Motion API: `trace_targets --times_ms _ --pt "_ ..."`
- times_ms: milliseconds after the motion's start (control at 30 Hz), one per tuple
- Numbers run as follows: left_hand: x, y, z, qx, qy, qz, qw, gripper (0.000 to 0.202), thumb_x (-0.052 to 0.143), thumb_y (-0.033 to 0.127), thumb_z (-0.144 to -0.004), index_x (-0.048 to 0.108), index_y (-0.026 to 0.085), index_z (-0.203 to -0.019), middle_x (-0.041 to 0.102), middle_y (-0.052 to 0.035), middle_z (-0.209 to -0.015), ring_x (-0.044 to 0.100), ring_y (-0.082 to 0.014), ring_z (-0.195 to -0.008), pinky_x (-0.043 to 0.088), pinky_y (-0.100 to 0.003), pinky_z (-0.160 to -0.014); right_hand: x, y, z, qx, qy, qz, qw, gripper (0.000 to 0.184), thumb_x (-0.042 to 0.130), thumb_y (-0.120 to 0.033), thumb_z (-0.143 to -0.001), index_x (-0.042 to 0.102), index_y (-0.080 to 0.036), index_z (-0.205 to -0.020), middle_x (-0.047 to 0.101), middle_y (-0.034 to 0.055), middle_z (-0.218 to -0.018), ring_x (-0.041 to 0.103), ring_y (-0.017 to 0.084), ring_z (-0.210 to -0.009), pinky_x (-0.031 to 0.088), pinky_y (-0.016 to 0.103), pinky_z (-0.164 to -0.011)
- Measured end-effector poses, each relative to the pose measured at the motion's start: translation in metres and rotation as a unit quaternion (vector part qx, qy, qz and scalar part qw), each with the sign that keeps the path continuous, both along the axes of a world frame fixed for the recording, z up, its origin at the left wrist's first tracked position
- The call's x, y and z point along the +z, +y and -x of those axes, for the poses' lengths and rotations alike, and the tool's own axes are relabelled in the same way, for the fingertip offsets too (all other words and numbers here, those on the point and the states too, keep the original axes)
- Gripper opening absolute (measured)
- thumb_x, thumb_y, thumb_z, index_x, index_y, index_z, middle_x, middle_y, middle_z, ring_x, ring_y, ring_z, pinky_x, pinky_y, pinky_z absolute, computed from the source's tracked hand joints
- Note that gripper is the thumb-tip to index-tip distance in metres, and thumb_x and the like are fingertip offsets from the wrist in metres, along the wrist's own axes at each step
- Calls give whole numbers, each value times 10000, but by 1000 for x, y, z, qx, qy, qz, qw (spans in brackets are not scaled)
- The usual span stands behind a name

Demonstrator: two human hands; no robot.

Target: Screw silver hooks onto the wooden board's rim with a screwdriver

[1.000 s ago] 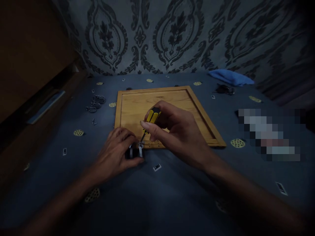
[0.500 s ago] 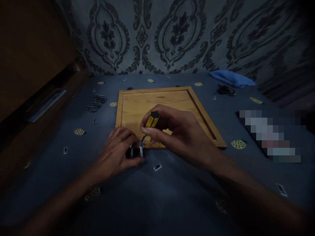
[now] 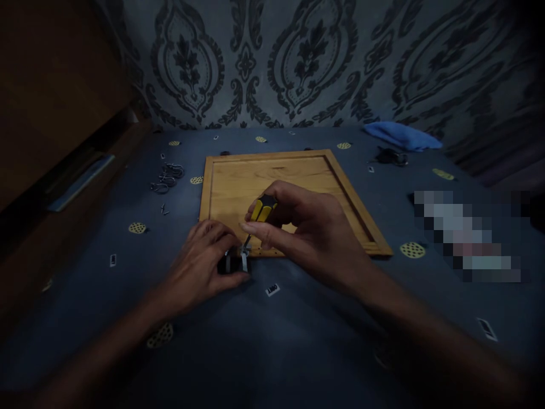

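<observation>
A wooden panel (image 3: 298, 176) with a raised rim lies flat on a dark blue patterned cloth. My right hand (image 3: 310, 233) is closed round a yellow and black screwdriver (image 3: 261, 210), whose tip points down at the panel's near left edge. There my left hand (image 3: 200, 270) pinches a small metal hinge-like fitting (image 3: 238, 261) against the panel's edge. The screw under the tip is too small to make out.
A heap of metal hooks and rings (image 3: 167, 176) and loose screws (image 3: 163, 211) lie left of the panel. A folded blue cloth (image 3: 400, 135) and a dark small object (image 3: 389, 155) sit at the back right. Wooden furniture (image 3: 55, 113) stands along the left.
My right hand has twisted slightly round the screwdriver handle and sunk a little. The left hand and the fitting have stayed put.
</observation>
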State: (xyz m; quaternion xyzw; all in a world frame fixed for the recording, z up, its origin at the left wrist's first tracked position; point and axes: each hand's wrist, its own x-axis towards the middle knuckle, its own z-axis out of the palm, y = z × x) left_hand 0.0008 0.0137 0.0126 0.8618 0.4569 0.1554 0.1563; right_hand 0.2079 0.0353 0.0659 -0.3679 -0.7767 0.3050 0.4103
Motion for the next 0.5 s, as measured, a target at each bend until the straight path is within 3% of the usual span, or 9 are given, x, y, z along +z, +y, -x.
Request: trace_targets --times_ms 133,267,500 --pt "-3 0 1 -4 -5 -12 1000 387 753 486 -844 678 210 -1105 646 -79 -1184 541 -308 -1125 466 -491 -978 8 2 -6 71 8 58 996 260 695 -415 -939 657 -168 -871 705 26 -871 594 85 -571 462 224 -509" --pt "-4 0 2 -5 1 -25 1000 391 753 498 -842 675 220 -1106 648 -79 -1221 541 -320 -1162 465 -502 -991 16 4 -10 150 18 110 982 205 659 -366 -966 676 -166 -927 705 27 -911 638 99 -639 531 229 -593" --pt "-4 0 2 -10 -19 -34 999 396 746 501 -849 658 236 -1129 659 -67 -1175 565 -305 -1128 472 -507 -999 6 2 0 77 55 51 994 130 749 -305 -903 711 -181 -918 629 11 -897 592 111 -719 500 231 -594"
